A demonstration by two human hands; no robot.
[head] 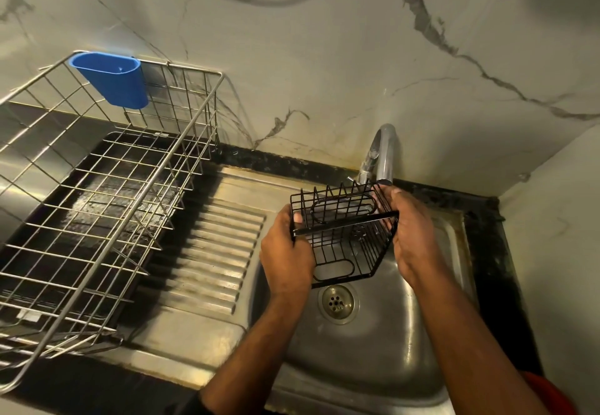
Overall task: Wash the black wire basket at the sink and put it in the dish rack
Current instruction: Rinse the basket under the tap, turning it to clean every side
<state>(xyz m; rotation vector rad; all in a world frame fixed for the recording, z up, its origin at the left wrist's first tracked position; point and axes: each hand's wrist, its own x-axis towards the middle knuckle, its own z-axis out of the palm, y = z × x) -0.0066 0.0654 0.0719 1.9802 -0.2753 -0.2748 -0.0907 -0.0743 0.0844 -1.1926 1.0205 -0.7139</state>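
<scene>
The black wire basket hangs tilted over the steel sink, just under the spout of the chrome faucet. My left hand grips its left end and my right hand grips its right end. The basket's open side faces me. I cannot tell whether water is running. The dish rack, a large silver wire frame, stands to the left on a black tray and holds no dishes.
A blue plastic cutlery cup hangs on the rack's back rim. A ribbed steel drainboard lies between rack and sink bowl. The drain sits below the basket. A marble wall rises behind, and a side wall closes in at right.
</scene>
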